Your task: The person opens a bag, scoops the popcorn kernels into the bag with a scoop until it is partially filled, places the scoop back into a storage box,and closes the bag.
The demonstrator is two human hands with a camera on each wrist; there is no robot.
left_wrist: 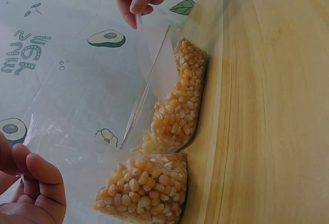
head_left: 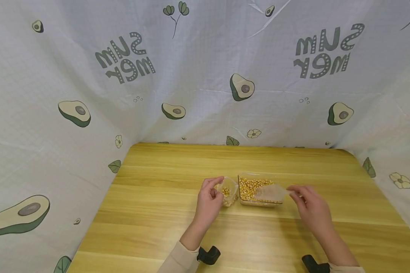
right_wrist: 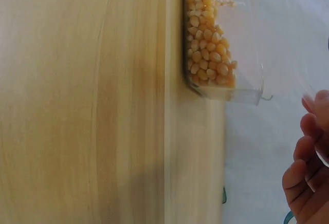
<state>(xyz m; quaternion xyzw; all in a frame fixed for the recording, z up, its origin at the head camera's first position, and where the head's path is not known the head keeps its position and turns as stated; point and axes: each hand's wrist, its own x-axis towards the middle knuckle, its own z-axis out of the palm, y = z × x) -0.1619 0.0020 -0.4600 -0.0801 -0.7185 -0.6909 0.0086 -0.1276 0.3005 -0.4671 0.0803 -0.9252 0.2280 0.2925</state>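
Note:
My left hand (head_left: 207, 201) pinches the rim of a clear plastic bag (left_wrist: 77, 147) between thumb and fingers. Corn kernels (left_wrist: 141, 190) fill the bag's lower part, and it stands on the table with its mouth open. Right beside it, a clear rectangular container (head_left: 259, 204) holds a bed of yellow corn kernels (head_left: 247, 187). My right hand (head_left: 311, 207) grips the handle of a translucent scoop (head_left: 271, 192) at the container's right end. The scoop's blade dips inside the container, lying against the kernels. In the right wrist view, the handle meets the fingertips (right_wrist: 308, 103).
Bag and container sit on a wood-grain table (head_left: 164, 189). A pale curtain (head_left: 198, 68) printed with avocados hangs behind the table and along both sides. Black wrist mounts (head_left: 210, 256) show below the hands.

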